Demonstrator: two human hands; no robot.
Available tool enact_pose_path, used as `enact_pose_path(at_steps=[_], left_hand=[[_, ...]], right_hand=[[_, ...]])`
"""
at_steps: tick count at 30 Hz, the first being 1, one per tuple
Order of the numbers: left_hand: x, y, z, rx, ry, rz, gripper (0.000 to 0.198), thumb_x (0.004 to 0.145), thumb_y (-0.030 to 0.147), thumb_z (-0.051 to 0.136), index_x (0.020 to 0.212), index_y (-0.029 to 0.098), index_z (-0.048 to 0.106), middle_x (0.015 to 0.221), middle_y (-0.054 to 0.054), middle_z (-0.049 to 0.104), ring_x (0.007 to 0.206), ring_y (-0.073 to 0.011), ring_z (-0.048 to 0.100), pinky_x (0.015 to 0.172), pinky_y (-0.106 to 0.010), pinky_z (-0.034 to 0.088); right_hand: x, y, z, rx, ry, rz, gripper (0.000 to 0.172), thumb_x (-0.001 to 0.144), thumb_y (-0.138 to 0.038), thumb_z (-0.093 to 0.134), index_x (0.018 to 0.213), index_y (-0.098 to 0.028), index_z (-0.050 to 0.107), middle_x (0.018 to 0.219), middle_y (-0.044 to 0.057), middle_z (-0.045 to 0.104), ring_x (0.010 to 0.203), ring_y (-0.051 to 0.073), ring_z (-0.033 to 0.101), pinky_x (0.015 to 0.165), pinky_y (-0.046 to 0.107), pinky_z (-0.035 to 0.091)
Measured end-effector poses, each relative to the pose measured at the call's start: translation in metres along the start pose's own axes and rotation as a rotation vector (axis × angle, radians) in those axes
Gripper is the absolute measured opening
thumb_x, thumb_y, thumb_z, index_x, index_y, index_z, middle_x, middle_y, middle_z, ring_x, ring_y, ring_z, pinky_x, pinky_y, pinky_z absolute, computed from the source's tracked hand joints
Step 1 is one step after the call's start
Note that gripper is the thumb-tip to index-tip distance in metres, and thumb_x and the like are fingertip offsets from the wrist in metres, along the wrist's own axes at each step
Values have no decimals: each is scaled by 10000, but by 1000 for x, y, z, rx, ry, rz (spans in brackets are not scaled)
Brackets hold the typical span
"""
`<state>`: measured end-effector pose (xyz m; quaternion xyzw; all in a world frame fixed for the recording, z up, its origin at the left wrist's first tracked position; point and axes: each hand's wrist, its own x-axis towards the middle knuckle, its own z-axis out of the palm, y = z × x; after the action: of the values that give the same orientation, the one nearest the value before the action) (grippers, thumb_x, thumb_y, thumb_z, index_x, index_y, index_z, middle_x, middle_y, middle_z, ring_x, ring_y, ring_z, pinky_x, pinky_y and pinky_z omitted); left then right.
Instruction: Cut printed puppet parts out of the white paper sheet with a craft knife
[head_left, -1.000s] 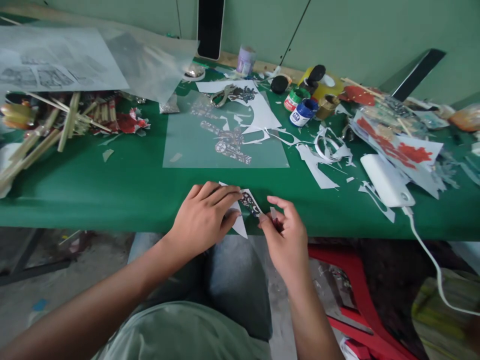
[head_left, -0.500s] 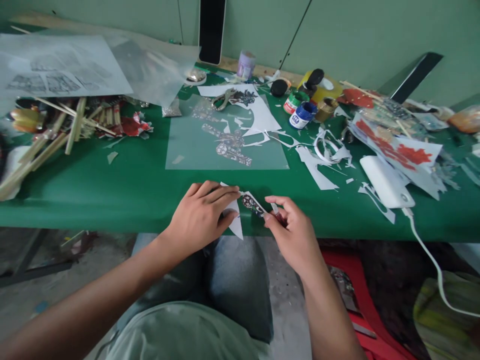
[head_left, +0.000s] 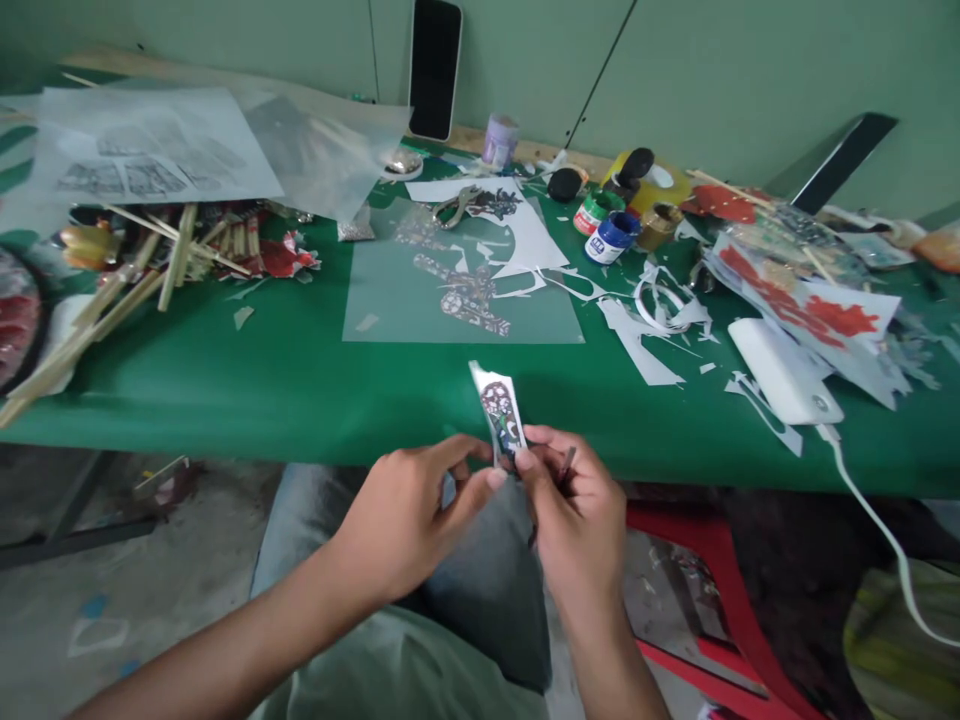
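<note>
A narrow white paper piece (head_left: 504, 410) with a dark floral print stands tilted up over the front edge of the green table. My right hand (head_left: 574, 500) pinches its lower right side between thumb and forefinger. A thin, dark tool (head_left: 568, 462) also sits in the right hand's curled fingers; its kind is mostly hidden. My left hand (head_left: 409, 510) is at the lower left edge of the paper piece, thumb and forefinger closed in on it. Beyond the hands, more printed cutouts (head_left: 469, 300) lie on a translucent sheet (head_left: 390, 320).
Scissors (head_left: 454, 208) and white paper scraps (head_left: 641, 345) lie further back. Paint jars (head_left: 613, 238) stand behind the scraps. A white power bank (head_left: 784, 375) with a cable is at right. Wooden sticks (head_left: 112, 310) and drawn sheets (head_left: 157, 150) are at left.
The left hand has moved down off the white paper it was pressing on the table. The printed piece has been raised and turned more upright, toward me. The view has shifted slightly.
</note>
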<state>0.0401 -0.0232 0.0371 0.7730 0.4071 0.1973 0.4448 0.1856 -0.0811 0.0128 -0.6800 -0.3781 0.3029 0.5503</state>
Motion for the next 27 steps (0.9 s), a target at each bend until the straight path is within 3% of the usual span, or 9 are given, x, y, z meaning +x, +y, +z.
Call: enact_pose_path(at_steps=[2, 6, 11, 15, 19, 23, 27], left_hand=[[2, 2, 2, -181, 54, -77, 272, 904, 434, 515, 938, 177, 601, 612, 56, 508, 483, -76, 389, 480, -216, 285], [9, 9, 1, -402, 139, -61, 313, 877, 413, 523, 679, 179, 458, 601, 47, 426, 554, -82, 395, 509, -207, 314], [-3, 27, -5, -200, 98, -17, 322, 857, 417, 542, 662, 164, 500, 590, 45, 431, 573, -86, 386, 513, -206, 290], [-22, 41, -8, -30, 14, 62, 336, 845, 397, 568, 622, 161, 483, 571, 52, 424, 576, -80, 374, 508, -192, 270], [-44, 54, -11, 86, -30, 128, 306, 835, 359, 591, 619, 157, 509, 555, 51, 449, 555, -75, 383, 494, -187, 271], [-69, 71, -14, -3, 23, 146, 275, 858, 368, 577, 689, 151, 588, 596, 41, 475, 566, -78, 389, 504, -191, 293], [-92, 85, -21, -86, 54, 151, 320, 878, 413, 549, 720, 144, 623, 630, 24, 501, 604, -89, 405, 523, -194, 310]], right_hand=[[-11, -5, 6, 35, -9, -14, 186, 820, -361, 658, 910, -198, 651, 724, 21, 708, 649, 152, 658, 602, 259, 514], [-26, -11, 4, -17, -100, -60, 154, 820, -347, 647, 866, -200, 653, 693, 6, 687, 592, 128, 617, 552, 230, 490], [-28, -28, -20, -167, -126, -289, 188, 871, -345, 571, 861, -197, 687, 753, 26, 697, 593, 117, 566, 547, 225, 447], [-26, -49, -37, -163, -168, -350, 219, 858, -376, 581, 791, -191, 679, 710, 9, 666, 566, 104, 524, 534, 221, 405], [-34, -61, -44, -104, -284, -316, 271, 849, -389, 582, 671, -186, 609, 597, -28, 539, 549, 90, 434, 523, 214, 350], [-51, -63, -44, 106, -365, -203, 341, 840, -466, 592, 639, -196, 539, 535, -62, 396, 486, 72, 323, 474, 212, 291], [-67, -74, -43, 270, -481, -89, 347, 821, -508, 614, 679, -199, 540, 528, -75, 419, 405, 46, 227, 397, 207, 195]])
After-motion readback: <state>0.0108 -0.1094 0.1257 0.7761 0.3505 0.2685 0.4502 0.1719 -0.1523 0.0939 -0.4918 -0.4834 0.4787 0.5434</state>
